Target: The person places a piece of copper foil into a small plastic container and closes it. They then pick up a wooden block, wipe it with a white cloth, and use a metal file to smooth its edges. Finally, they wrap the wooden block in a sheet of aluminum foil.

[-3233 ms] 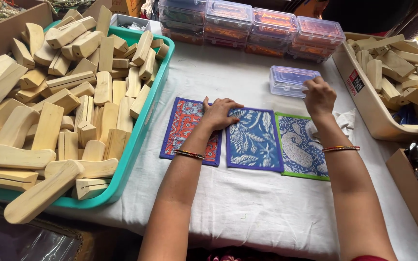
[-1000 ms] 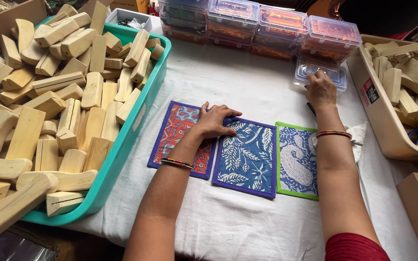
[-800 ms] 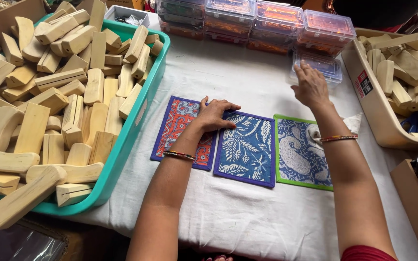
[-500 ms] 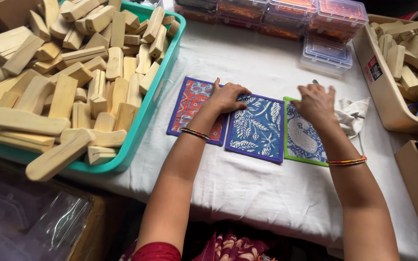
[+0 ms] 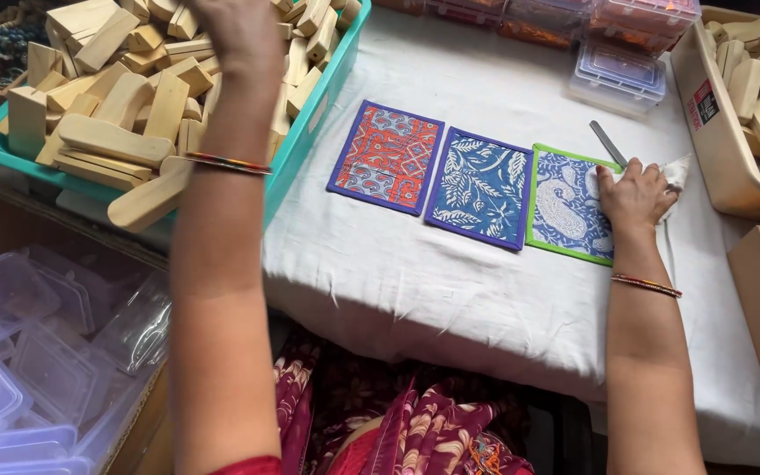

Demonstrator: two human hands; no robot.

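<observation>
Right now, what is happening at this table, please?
A person sits at a table covered with a white cloth. Three printed cards lie in a row on it: a red card, a blue leaf card and a green-edged card. The right hand rests on the edge of the green-edged card, beside a crumpled white rag. The left hand is raised over a teal tray full of wooden blocks; it looks blurred, and I cannot tell if it holds anything.
</observation>
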